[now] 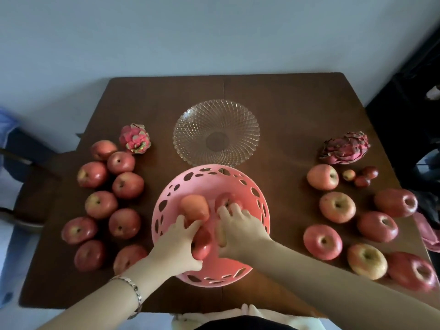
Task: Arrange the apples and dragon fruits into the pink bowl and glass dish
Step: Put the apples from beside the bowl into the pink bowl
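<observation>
Both hands are in the pink bowl (262, 203), which sits at the near middle of the desk (285, 103). The left hand (176, 246) has its fingers wrapped around a red apple (203, 246) low in the bowl, just near of a paler orange apple (194, 207). The right hand (238, 227) lies beside it, fingers spread and resting on top of a third apple (225, 198), laid over it rather than clamped. There's a metal bracelet (133, 288) on the left wrist.

Just beyond the bowl sits the glass dish (190, 129), nothing in it. Out on the left, nine loose apples (127, 185) with the left dragon fruit (135, 138) at their far end. On the right, seven more apples (337, 207), the right dragon fruit (345, 148) beyond them, and three small fruits (362, 176) between.
</observation>
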